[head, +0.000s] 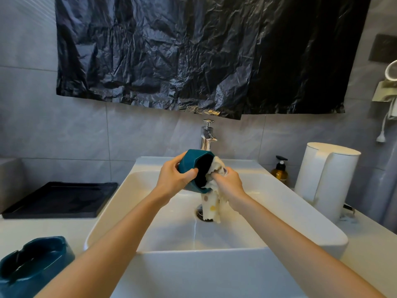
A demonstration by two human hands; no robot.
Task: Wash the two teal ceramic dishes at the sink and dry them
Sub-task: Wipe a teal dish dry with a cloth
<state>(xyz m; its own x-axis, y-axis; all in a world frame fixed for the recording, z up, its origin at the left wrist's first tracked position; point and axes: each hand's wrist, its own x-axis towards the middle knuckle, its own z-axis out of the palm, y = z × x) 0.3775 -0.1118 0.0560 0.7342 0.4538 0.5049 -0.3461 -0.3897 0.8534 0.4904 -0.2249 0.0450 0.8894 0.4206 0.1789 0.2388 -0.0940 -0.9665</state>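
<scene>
White countertop (43, 229) is seen nearest, where a second teal dish (32, 263) is set at the lower left, upright and apart from the sink (247, 233). Over the basin, a teal dish (191, 161) is gripped by the left hand (174, 179). The fingers are curled round its outer wall, and it is tipped on its side with the opening turned to the right. A spotted cream cloth (211, 208) is bunched in the closed right hand (231, 182) and pressed into that opening, its tail hanging above the drain. Farther left a black tray (60, 200) is laid, and farther right a white jug (326, 179) is stood. Behind, a chrome tap (207, 136) is mounted under a black plastic sheet (204, 50).
</scene>
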